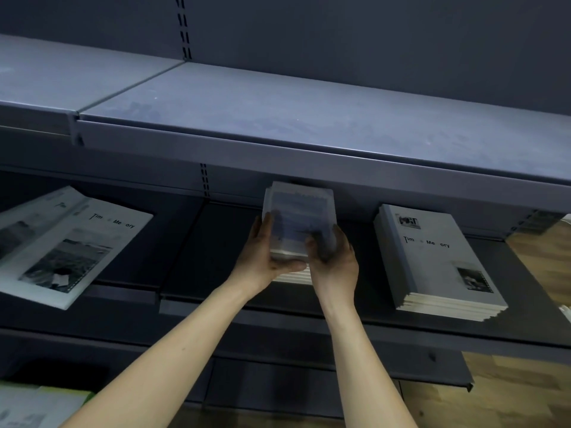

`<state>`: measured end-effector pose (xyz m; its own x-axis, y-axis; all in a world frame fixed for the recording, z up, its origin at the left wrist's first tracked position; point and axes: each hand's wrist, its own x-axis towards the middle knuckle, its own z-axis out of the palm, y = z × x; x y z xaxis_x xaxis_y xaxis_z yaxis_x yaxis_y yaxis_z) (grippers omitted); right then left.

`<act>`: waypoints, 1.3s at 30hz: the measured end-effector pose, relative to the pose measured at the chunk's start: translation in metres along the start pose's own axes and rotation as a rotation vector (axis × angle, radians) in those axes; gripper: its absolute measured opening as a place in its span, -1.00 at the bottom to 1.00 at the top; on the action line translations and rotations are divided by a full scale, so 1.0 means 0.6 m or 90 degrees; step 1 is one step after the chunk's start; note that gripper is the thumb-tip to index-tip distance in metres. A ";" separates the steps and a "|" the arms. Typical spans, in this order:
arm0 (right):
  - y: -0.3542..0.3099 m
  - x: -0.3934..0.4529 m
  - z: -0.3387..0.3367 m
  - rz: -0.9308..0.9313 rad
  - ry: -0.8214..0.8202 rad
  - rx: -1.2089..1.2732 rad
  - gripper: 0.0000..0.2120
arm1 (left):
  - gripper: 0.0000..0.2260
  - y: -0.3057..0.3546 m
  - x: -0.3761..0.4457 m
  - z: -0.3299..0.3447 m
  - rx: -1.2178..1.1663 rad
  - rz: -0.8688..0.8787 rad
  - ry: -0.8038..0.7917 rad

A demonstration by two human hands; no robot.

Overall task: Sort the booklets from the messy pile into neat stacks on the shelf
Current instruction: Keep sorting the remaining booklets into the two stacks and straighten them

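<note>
On the dark middle shelf [216,242], both my hands hold a small stack of pale booklets [298,211], blurred by motion. My left hand [262,254] grips its left near corner with the thumb under the front edge. My right hand [335,257] grips the right near corner, fingers curled on top. A few more booklet edges [295,278] show beneath the held ones. A neat grey stack of booklets [432,257] lies to the right. At the far left, a loose messy pile of larger booklets [68,242] hangs tilted over the shelf edge.
An upper grey shelf [309,125] juts out just above the held stack. More printed papers [34,406] lie at the bottom left on a lower level. Wooden floor [525,396] shows at the right. A white booklet edge [567,313] peeks in at the far right.
</note>
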<state>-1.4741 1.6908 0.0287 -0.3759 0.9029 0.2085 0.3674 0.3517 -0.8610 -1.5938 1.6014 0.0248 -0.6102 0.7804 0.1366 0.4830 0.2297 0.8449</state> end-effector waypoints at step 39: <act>-0.051 -0.125 0.009 -0.278 -0.254 -0.039 -0.58 | -0.49 -0.004 -0.156 -0.029 0.158 -0.151 0.224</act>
<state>-1.4620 1.6111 0.0370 -0.7897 0.5126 0.3371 0.1508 0.6948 -0.7032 -1.5488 1.5178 0.0189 -0.8757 0.4563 0.1576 0.4143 0.5428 0.7306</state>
